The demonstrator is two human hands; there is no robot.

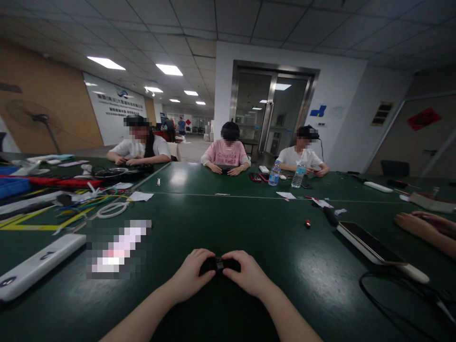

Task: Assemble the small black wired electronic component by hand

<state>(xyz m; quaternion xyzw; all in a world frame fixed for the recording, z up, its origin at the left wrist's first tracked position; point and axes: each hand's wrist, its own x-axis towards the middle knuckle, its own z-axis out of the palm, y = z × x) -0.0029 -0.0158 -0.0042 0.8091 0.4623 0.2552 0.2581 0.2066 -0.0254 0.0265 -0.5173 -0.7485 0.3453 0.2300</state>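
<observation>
Close in front of me, my left hand [194, 274] and my right hand [245, 273] meet over the dark green table [221, 223]. Between their fingertips is a small black object [219, 264] with a greyish patch in its middle. Each hand pinches it from its own side, thumb below and fingers above. Its exact kind is too dark and small to make out. To the left of my hands lies a phone-shaped, pixelated bright thing [119, 249].
A white power-strip-like bar [42, 266] lies at left, near cables [112, 209]. At right, a phone [370, 242] rests on a white bar, beside black cable [384, 273]. Water bottles [298, 175] stand farther back. Several people sit around; another person's hands [423, 225] are at right.
</observation>
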